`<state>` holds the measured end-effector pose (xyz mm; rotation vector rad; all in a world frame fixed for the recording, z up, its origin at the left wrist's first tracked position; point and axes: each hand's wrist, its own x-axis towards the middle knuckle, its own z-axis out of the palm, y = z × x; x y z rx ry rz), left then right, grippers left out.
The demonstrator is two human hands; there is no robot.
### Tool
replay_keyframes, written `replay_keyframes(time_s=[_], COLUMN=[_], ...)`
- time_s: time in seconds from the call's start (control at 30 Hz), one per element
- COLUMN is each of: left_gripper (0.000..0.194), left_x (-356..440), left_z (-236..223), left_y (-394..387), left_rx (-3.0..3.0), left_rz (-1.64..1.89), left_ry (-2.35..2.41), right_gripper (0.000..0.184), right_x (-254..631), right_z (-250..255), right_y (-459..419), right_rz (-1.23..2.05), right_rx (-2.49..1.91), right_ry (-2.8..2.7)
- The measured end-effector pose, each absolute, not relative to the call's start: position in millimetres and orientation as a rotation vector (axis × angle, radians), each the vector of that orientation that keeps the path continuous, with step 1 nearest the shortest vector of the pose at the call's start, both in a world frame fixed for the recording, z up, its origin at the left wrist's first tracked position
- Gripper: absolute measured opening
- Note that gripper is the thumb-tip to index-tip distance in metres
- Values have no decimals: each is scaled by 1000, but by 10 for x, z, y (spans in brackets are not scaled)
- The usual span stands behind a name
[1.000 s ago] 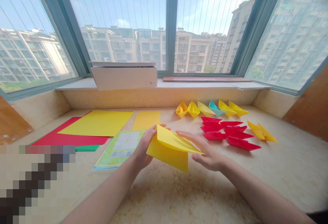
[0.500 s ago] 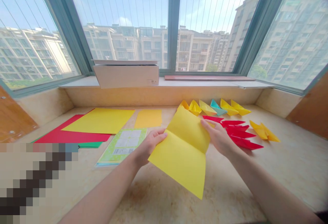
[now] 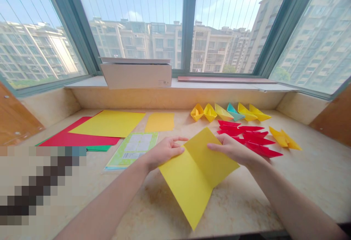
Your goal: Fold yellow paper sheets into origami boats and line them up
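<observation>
A sheet of yellow paper, creased across its middle and partly folded into a V, is held above the stone counter. My left hand pinches its left edge beside the crease, thumb on top. On the opposite side, my right hand grips the other half, its thumb on the near face and its fingers behind. Just beyond my right hand lie several red folded paper boats. Two yellow paper boats sit to their right.
Along the back stands a row of yellow and teal paper boats. At left lie yellow sheets, red sheets, a smaller orange-yellow sheet and a green-patterned packet. A white box rests on the windowsill.
Both hands have lowered slightly, and the yellow paper has turned, its near corner swinging left and down. It is bent more sharply along its crease. The view has tilted down a little.
</observation>
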<state>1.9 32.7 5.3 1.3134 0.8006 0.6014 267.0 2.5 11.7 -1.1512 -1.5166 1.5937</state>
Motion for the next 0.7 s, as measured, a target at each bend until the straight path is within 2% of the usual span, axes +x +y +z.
replay_keyframes(time_s=[0.17, 0.3, 0.37, 0.43, 0.53, 0.7], left_gripper=[27, 21, 21, 29, 29, 22], left_x=[-148, -233, -166, -63, 23, -74], left_z=[-28, -5, -12, -41, -88, -94], left_y=[682, 717, 621, 516, 442, 470], left_rx=[1549, 1967, 2393, 2732, 2882, 2894], left_rz=[1473, 1808, 1682, 1327, 955, 363], left_ry=[1308, 1399, 1206, 994, 946, 1076], right_gripper=[31, 31, 34, 40, 49, 45], right_x=[2516, 2430, 2415, 2423, 2466, 2508], right_z=[-95, -259, -339, -410, -479, -470], right_y=[112, 165, 187, 210, 241, 256], right_rz=[1410, 1221, 1018, 786, 623, 539], right_rx=[-1200, -1273, -1371, -1483, -1546, -1492], right_ry=[-1402, -1442, -1546, -1643, -1722, -1819])
